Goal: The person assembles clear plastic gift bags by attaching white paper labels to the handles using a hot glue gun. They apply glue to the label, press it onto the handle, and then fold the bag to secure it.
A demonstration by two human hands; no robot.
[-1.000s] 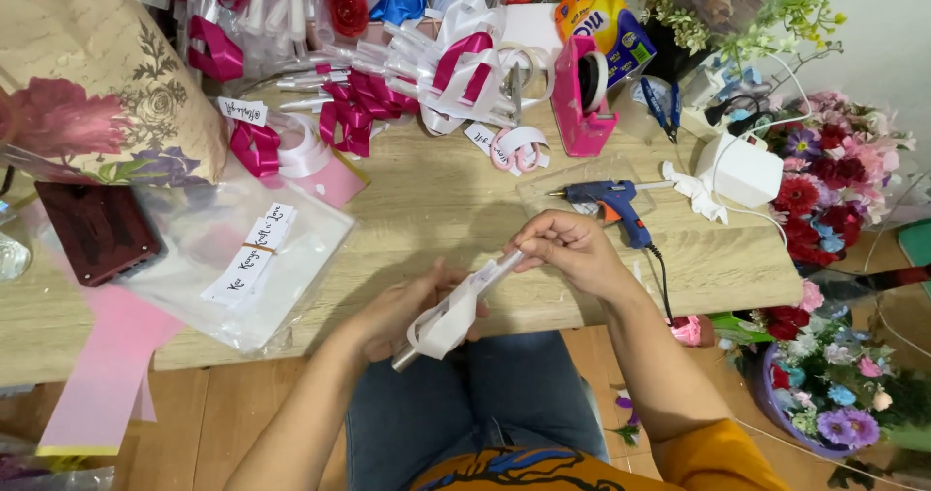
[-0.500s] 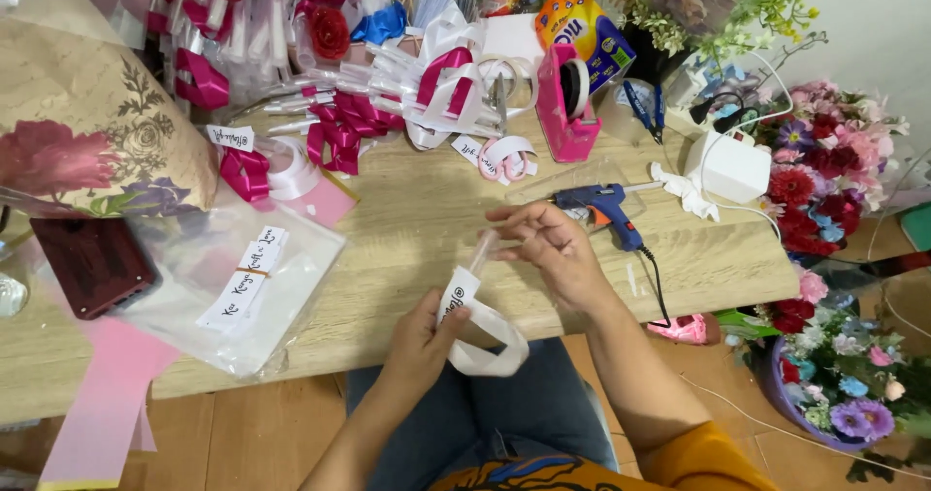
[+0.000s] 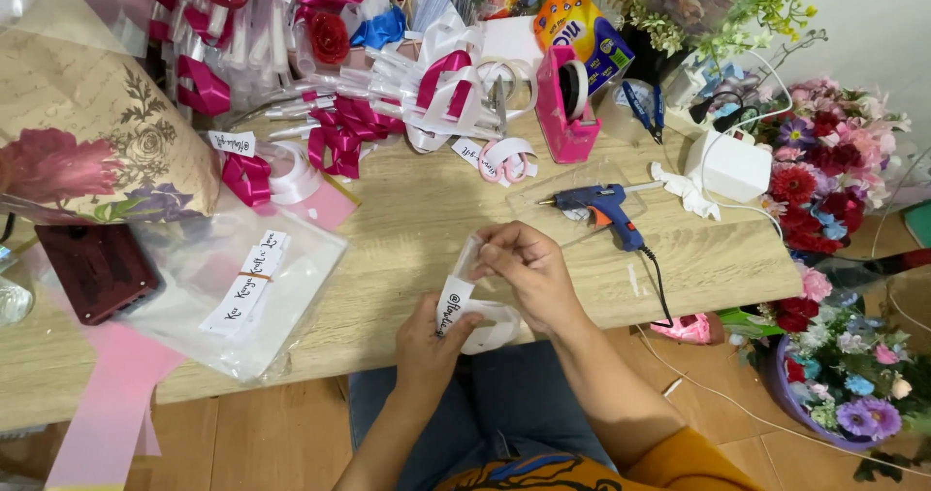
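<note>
Both my hands hold a white ribbon (image 3: 477,328) with dark writing on it, at the near edge of the wooden table (image 3: 407,239). My left hand (image 3: 427,341) pinches the lower end, where the ribbon curls into a loop. My right hand (image 3: 524,268) grips the upper end between thumb and fingers, just above the left hand. A blue glue gun (image 3: 599,205) lies on the table a little beyond my right hand, its black cord running off the edge.
A clear plastic bag (image 3: 247,292) with labels lies to the left, beside a dark red box (image 3: 95,270). Pink and white ribbon bows (image 3: 388,103) and a pink tape dispenser (image 3: 567,103) crowd the back. Artificial flowers (image 3: 824,161) stand at right, a patterned wrap (image 3: 92,142) at left.
The ribbon went from a long flat strip held between both hands to a curled loop. My hands drew closer together and shifted up over the table edge.
</note>
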